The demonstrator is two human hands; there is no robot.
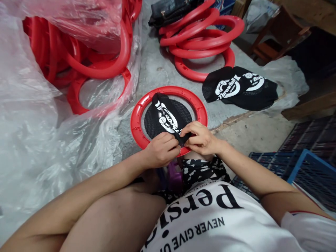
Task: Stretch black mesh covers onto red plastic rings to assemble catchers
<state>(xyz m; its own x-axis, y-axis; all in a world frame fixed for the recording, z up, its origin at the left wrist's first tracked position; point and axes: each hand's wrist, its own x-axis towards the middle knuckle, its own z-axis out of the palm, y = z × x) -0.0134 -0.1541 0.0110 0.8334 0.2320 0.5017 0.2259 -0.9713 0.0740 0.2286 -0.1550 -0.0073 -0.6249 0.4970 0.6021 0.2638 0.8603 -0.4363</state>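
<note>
A red plastic ring (137, 120) lies in front of me with its ribbed side up. Inside it rests a black mesh disc (168, 115) printed with a white Throw Ball logo, smaller than the opening on several sides. My left hand (163, 148) is closed at the near edge, its fingertips pinching the mesh disc's rim. Just right of it, my right hand (201, 138) also pinches the black fabric, thumb and index finger bent. The exact edge between my fingertips is partly hidden.
More black printed discs (238, 87) lie at the right. A pile of red rings (202, 38) stands behind, beside a black bag (173, 12). Clear plastic sheeting (86, 147) with red rings (105, 70) covers the left. A blue crate (301, 168) is at the lower right.
</note>
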